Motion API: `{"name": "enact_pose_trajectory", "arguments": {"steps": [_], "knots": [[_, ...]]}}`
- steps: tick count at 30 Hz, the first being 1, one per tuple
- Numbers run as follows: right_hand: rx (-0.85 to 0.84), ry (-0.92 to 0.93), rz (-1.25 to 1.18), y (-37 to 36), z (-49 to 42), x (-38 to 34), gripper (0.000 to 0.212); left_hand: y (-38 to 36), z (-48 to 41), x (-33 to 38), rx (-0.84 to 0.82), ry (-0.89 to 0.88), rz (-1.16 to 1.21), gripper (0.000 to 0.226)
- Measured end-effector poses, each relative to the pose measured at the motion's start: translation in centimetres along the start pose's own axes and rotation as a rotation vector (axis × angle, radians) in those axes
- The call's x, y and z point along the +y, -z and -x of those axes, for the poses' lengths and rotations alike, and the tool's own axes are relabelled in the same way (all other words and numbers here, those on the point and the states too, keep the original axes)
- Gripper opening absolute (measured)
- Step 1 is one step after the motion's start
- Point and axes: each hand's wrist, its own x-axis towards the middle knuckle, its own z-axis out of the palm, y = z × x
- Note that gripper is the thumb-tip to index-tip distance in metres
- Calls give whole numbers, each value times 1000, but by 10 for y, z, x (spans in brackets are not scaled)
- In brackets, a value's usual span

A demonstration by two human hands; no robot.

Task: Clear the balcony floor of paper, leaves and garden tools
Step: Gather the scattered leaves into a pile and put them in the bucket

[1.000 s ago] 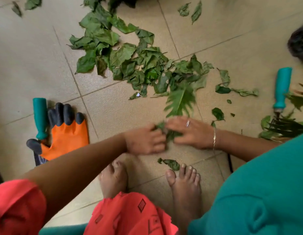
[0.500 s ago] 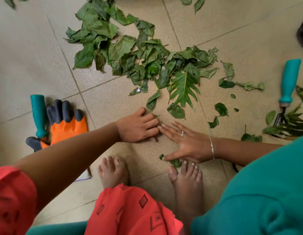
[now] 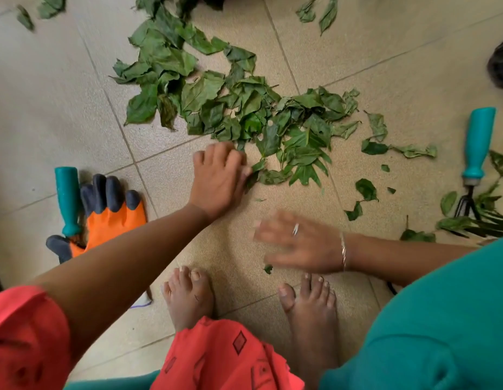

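A spread of green leaves (image 3: 230,102) lies on the beige tiled floor (image 3: 47,94) ahead of me. My left hand (image 3: 219,178) lies palm down at the near edge of the pile, its fingers touching the nearest leaves. My right hand (image 3: 298,243) hovers blurred just above the floor, fingers spread, holding nothing, with a small leaf scrap (image 3: 268,268) under it. A teal-handled tool (image 3: 68,199) lies at the left beside an orange and grey glove (image 3: 109,218). A teal-handled hand rake (image 3: 474,156) lies at the right among leaves.
My bare feet (image 3: 188,299) stand just behind the hands. Loose leaves (image 3: 365,190) are scattered to the right, with a few more (image 3: 317,12) at the far top. A dark object (image 3: 500,66) shows at the right edge. A bit of white paper (image 3: 142,301) peeks from under my left arm.
My left hand slid forward to the edge of the leaf pile. My right hand lifted off the floor and drew back to the right, blurred with motion. The leaves pushed forward earlier lie against the pile.
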Motion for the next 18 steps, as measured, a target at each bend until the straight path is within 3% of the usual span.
{"name": "enact_pose_trajectory", "arguments": {"steps": [3,5,9,11,14,16,18], "knots": [[-261,209,-1,-19,-1,-19,20,10,-23,3,59,327,54,36],[-261,114,38,-16,-4,-3,20,15,-31,4,69,423,65,39],[-73,-364,184,23,-15,52,10,16,-35,-3,96,460,91,42],[-63,-307,211,27,-22,60,20,12,-34,-7,98,471,81,44],[-215,27,193,9,-31,46,40,8,-35,-4,89,565,108,52],[-301,-20,255,8,-33,51,46,7,-36,2,84,552,150,54],[-260,-215,346,19,-26,67,52,2,-36,9,65,334,127,50]]}}
